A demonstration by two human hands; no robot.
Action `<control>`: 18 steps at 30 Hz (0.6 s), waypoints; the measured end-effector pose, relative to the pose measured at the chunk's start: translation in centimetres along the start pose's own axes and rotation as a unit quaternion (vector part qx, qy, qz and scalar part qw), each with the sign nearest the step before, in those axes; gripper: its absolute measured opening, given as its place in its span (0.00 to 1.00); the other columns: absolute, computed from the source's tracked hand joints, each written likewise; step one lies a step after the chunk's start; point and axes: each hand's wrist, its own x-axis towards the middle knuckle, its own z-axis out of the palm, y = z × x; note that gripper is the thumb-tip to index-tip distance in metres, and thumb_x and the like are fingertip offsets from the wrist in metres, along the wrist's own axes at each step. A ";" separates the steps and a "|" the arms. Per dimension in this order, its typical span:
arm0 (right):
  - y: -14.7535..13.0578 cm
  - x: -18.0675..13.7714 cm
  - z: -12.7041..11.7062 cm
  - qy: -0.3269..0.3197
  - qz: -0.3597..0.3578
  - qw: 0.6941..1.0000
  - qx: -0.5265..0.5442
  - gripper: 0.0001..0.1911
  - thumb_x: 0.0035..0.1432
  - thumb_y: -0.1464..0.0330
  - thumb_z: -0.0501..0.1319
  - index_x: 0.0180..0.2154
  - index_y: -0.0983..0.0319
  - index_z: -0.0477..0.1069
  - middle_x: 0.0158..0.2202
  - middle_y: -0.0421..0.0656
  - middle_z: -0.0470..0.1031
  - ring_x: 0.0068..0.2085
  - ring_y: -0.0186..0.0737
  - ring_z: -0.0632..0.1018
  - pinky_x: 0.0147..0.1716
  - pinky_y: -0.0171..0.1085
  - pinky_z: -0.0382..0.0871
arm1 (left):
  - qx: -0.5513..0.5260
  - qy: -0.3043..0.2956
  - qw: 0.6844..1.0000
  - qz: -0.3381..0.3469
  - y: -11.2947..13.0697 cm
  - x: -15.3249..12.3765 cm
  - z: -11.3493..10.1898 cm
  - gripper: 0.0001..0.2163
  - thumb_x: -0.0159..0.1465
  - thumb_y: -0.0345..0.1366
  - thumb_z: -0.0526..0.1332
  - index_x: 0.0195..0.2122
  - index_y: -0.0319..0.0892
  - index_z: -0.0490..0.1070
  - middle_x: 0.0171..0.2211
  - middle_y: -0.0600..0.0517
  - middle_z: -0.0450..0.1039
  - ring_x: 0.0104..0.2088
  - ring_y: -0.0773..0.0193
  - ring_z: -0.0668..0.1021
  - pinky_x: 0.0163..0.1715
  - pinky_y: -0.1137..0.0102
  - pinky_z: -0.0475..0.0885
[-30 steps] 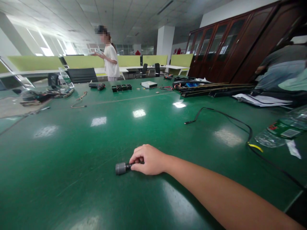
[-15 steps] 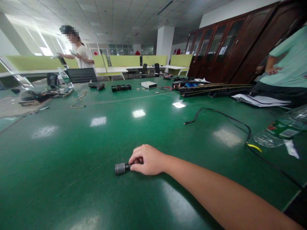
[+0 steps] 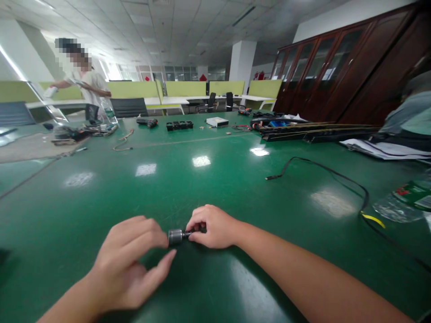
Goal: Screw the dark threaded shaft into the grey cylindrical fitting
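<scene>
So, on the left, your left hand point(image 3: 126, 260) has its grip parted, thumb and fingers spread beside the wide end of a gray cylinder point(image 3: 175, 236); whether they touch, I cannot tell. It lies sideways on the green desk point(image 3: 202, 190), its thin black end pinched in your right hand's point(image 3: 215, 229) grip. Farther right, a black cable point(image 3: 366, 195) curves toward a plastic bottle point(image 3: 393, 208).
</scene>
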 end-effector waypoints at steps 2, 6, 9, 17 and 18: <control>0.0 0.0 0.0 0.000 -0.004 1.000 -0.003 0.07 0.54 0.68 0.67 0.36 0.61 0.79 0.30 0.39 0.75 0.32 0.35 0.75 0.35 0.33 0.65 | 0.008 -0.002 1.000 0.005 -1.3 1.8 0.8 0.12 0.64 0.38 0.64 0.49 0.46 0.75 0.40 0.48 0.77 0.38 0.58 0.79 0.40 0.65 0.75; -0.1 -0.1 0.1 0.002 -0.009 1.000 -0.007 0.07 0.54 0.68 0.67 0.36 0.61 0.79 0.30 0.40 0.76 0.32 0.35 0.75 0.36 0.34 0.65 | -0.021 -0.102 0.994 -0.041 -3.0 2.9 2.0 0.14 0.64 0.41 0.64 0.50 0.45 0.77 0.39 0.49 0.77 0.38 0.61 0.79 0.39 0.69 0.74; -0.2 -0.1 0.1 0.007 -0.021 1.000 -0.018 0.06 0.54 0.68 0.67 0.36 0.61 0.79 0.30 0.40 0.76 0.34 0.37 0.75 0.37 0.36 0.64 | -0.055 -0.142 0.985 -0.082 -3.3 2.7 2.4 0.11 0.64 0.41 0.64 0.46 0.45 0.78 0.35 0.51 0.77 0.34 0.63 0.78 0.35 0.71 0.71; -0.5 -0.1 0.1 0.009 -0.026 0.999 -0.027 0.08 0.52 0.68 0.68 0.37 0.61 0.78 0.34 0.42 0.78 0.38 0.40 0.76 0.41 0.38 0.64 | -0.069 -0.140 0.977 -0.144 -3.2 2.8 2.8 0.09 0.58 0.40 0.67 0.37 0.42 0.76 0.29 0.54 0.73 0.29 0.64 0.74 0.30 0.73 0.66; -0.5 -0.1 0.1 0.008 -0.025 0.999 -0.026 0.09 0.53 0.67 0.68 0.38 0.61 0.78 0.35 0.42 0.78 0.39 0.40 0.76 0.41 0.38 0.64 | -0.069 -0.136 0.977 -0.149 -3.2 2.7 2.8 0.09 0.57 0.40 0.67 0.36 0.42 0.76 0.28 0.54 0.72 0.29 0.64 0.74 0.30 0.73 0.66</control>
